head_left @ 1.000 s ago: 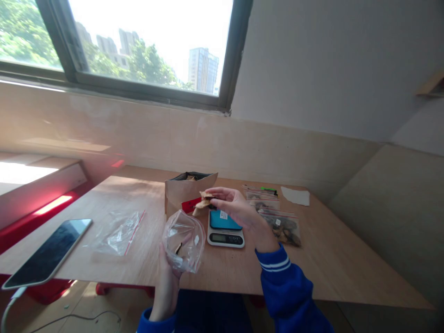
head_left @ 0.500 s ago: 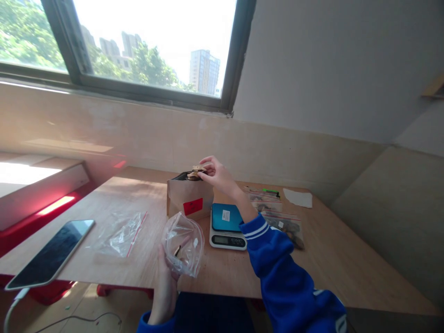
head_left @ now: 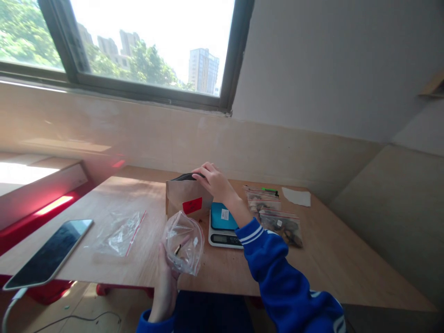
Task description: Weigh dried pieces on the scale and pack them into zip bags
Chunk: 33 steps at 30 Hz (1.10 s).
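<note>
On the table [head_left: 312, 273] we find a paper bag [head_left: 183, 201], and just right of it a kitchen scale [head_left: 225, 231]; further right lie two zip bags [head_left: 280, 227]. Far left lies a phone [head_left: 48, 254], beside a plastic bag [head_left: 120, 233].

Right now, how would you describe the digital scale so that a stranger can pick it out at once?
Look at the wooden table below the window. Beside the paper bag with the red label, just below the right hand, sits the scale. It alone is white with a blue top and a small display.
</note>
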Each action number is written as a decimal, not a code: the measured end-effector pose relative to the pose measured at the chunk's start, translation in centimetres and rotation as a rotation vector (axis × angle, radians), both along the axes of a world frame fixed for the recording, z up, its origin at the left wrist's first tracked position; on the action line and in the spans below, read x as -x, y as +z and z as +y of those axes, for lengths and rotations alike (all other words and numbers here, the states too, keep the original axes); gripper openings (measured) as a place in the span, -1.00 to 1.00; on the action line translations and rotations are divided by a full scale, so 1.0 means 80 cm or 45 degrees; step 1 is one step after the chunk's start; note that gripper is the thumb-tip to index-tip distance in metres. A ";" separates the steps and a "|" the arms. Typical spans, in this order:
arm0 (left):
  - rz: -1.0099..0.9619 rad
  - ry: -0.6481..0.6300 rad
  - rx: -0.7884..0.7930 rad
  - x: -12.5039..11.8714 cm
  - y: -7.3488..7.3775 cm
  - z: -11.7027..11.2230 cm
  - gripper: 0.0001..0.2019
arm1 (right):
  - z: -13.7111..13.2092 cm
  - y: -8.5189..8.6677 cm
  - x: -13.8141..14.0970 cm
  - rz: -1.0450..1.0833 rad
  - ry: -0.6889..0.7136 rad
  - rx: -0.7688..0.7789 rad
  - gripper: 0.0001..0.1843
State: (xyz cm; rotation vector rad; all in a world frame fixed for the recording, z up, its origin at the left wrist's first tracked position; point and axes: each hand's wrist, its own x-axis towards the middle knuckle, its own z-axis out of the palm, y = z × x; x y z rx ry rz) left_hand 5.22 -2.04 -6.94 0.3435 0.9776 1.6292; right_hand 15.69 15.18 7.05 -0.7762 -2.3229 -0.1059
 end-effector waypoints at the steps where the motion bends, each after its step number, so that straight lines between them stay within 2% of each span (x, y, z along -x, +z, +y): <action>1: -0.010 0.001 0.015 0.000 0.000 0.000 -0.37 | -0.002 0.000 -0.001 0.066 0.006 -0.017 -0.74; 4: -0.020 0.111 0.067 0.002 -0.003 0.002 -0.42 | -0.013 -0.005 -0.009 0.307 0.032 -0.010 -0.76; 7: 0.029 0.280 0.090 0.010 -0.011 0.003 -0.45 | -0.034 -0.031 -0.023 0.446 0.052 0.143 -0.76; 9: 0.073 0.311 0.073 0.017 -0.015 0.003 -0.44 | -0.051 -0.063 -0.034 0.338 0.062 0.308 -0.78; 12: 0.097 0.308 0.067 0.022 -0.016 0.001 -0.38 | -0.078 -0.118 -0.048 -0.113 0.043 0.503 -0.84; 15: 0.091 0.307 0.075 0.021 -0.014 0.000 -0.37 | -0.102 -0.164 -0.055 -0.459 -0.123 0.477 -0.79; 18: 0.096 0.297 0.064 0.017 -0.011 -0.001 -0.41 | -0.117 -0.188 -0.057 -0.519 -0.269 0.427 -0.78; 20: 0.092 0.264 0.064 0.015 -0.012 0.000 -0.42 | -0.120 -0.190 -0.057 -0.489 -0.274 0.447 -0.84; 22: 0.084 0.234 0.068 0.015 -0.014 0.000 -0.39 | -0.119 -0.178 -0.058 -0.422 -0.222 0.492 -0.90; 24: 0.076 0.231 0.069 0.014 -0.015 0.000 -0.37 | -0.115 -0.149 -0.057 -0.261 -0.171 0.546 -0.95; 26: 0.070 0.237 0.066 0.013 -0.015 -0.001 -0.36 | -0.107 -0.104 -0.052 -0.007 -0.138 0.552 -0.97; 30: 0.077 0.238 0.074 0.011 -0.009 -0.004 -0.37 | -0.072 -0.006 -0.032 0.509 -0.077 0.314 -0.96; 31: 0.080 0.230 0.077 0.011 -0.007 -0.004 -0.37 | -0.061 0.012 -0.026 0.598 -0.079 0.260 -0.94; 33: 0.092 0.209 0.072 0.010 -0.004 -0.006 -0.37 | -0.043 0.035 -0.016 0.595 -0.095 0.220 -0.93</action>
